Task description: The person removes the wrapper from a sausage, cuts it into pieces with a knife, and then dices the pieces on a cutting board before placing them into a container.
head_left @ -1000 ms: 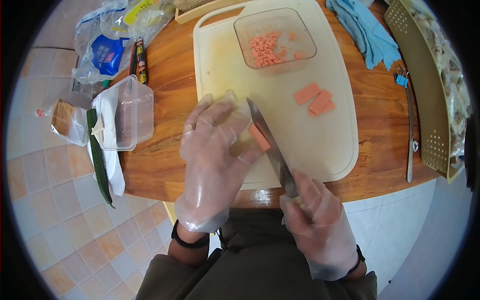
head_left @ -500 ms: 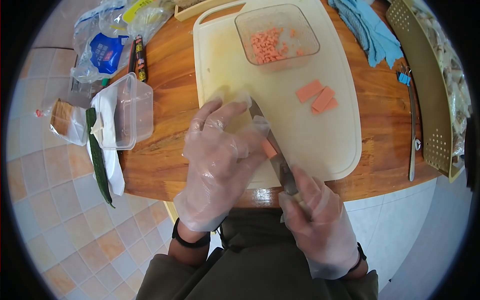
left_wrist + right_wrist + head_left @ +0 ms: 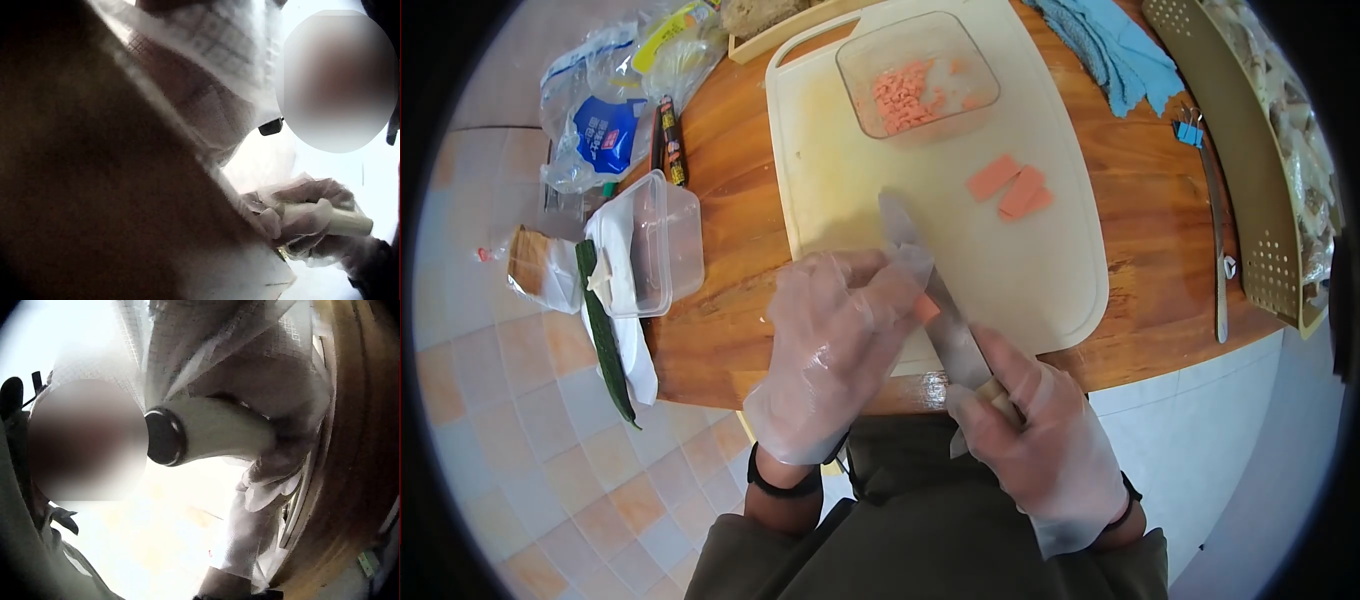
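Note:
On the white cutting board [image 3: 1040, 270], a plastic-gloved left hand [image 3: 825, 345] has its fingers drawn in against the knife [image 3: 958, 348]. A small pink piece of ham [image 3: 926, 308] shows between these fingers and the blade, partly hidden. The gloved right hand [image 3: 1050, 430] grips the knife by its pale handle [image 3: 219, 430], whose dark end shows in the right wrist view. The blade points away from the body, its flat side partly turned up. Several pink ham slices [image 3: 1022, 190] lie to the right on the board.
A clear container [image 3: 992, 98] with diced ham [image 3: 902, 98] stands on the board's far part. To the left are an empty plastic box [image 3: 683, 240], a cucumber [image 3: 605, 340] and plastic packaging [image 3: 605, 135]. A blue cloth [image 3: 1115, 60] and perforated basket [image 3: 1250, 150] are at right.
The left hand's fingers, spread a second ago, have moved onto the blade and drawn in beside the ham piece. The knife has tilted, showing more of its flat side. The head view has shifted slightly.

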Available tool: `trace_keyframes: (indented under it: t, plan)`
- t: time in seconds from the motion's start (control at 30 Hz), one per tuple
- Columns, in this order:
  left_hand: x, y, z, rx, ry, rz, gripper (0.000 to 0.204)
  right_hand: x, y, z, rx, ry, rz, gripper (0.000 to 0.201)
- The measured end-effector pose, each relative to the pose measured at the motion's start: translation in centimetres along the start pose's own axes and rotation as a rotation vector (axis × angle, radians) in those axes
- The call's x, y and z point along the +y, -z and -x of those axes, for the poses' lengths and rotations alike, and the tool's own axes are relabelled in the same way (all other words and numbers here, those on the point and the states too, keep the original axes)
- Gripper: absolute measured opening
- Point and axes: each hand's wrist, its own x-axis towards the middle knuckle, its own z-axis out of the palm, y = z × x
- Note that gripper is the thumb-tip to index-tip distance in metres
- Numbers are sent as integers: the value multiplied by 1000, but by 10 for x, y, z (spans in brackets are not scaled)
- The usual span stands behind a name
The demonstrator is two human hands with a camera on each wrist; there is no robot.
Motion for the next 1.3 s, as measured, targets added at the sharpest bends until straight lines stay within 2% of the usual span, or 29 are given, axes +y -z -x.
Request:
trace_keyframes:
  t: [0.07, 0.2, 0.27, 0.37, 0.47, 0.5, 0.57, 0.63, 0.77, 0.8, 0.87, 0.9, 0.97, 1.07, 1.13, 1.17, 1.23, 1.27, 1.3]
  plan:
    - [0, 1, -1, -27, -33, -7, 35, -12, 12, -5, -200, -332, -367, 62]
    - [-3, 0, 4, -28, -20, 56, 34, -8, 14, -4, -200, -292, -461, 64]
    - [-4, 1, 3, -39, -40, 75, 34, -10, 14, -4, -103, -387, -665, 55]
    - [3, 3, -1, -53, -72, 72, 35, 2, 12, -1, -92, -305, -728, 54]
    - [6, 1, 3, -12, -65, 40, 37, 3, 10, 0, -57, -313, -754, 54]
    - [8, 2, 3, -3, 3, 62, 38, 0, 12, -1, -60, -308, -753, 54]
    - [12, 5, 5, 5, 79, 81, 38, -5, 16, -2, -50, -298, -554, 54]
    - [15, 8, 4, -34, 220, 102, 38, -1, 16, 0, -37, -272, -477, 54]
    - [20, 10, 0, 33, 253, 102, 25, -2, 13, 5, 7, -247, -302, 53]
    - [16, 12, -1, -11, 192, 76, 26, -1, 12, 6, -2, -249, -300, 53]
    - [13, 11, -1, -50, 138, 53, 28, 1, 9, 8, 65, -123, -214, 52]
    - [12, 9, -3, -61, 133, 93, 29, 4, 8, 8, 62, -121, -208, 52]
    - [14, 5, -3, -70, 130, 137, 30, 13, 7, 10, 6, -5, -61, 50]
    - [15, -1, 2, -22, 159, 188, 31, 17, 0, 10, 19, 32, -14, 50]
    - [6, -8, 11, 118, 204, 299, 29, 16, -1, 10, 27, 56, 18, 51]
    - [6, -10, 12, 125, 208, 299, 29, 16, -1, 9, 38, 80, 44, 51]
    - [8, -16, 13, 284, 397, 448, 30, 12, -1, 8, 36, 69, 53, 51]
    - [10, -15, 15, 291, 396, 450, 30, 10, -1, 7, 38, 58, 56, 51]
    - [12, -13, 18, 266, 469, 435, 27, 11, -1, 7, 37, 60, 61, 51]
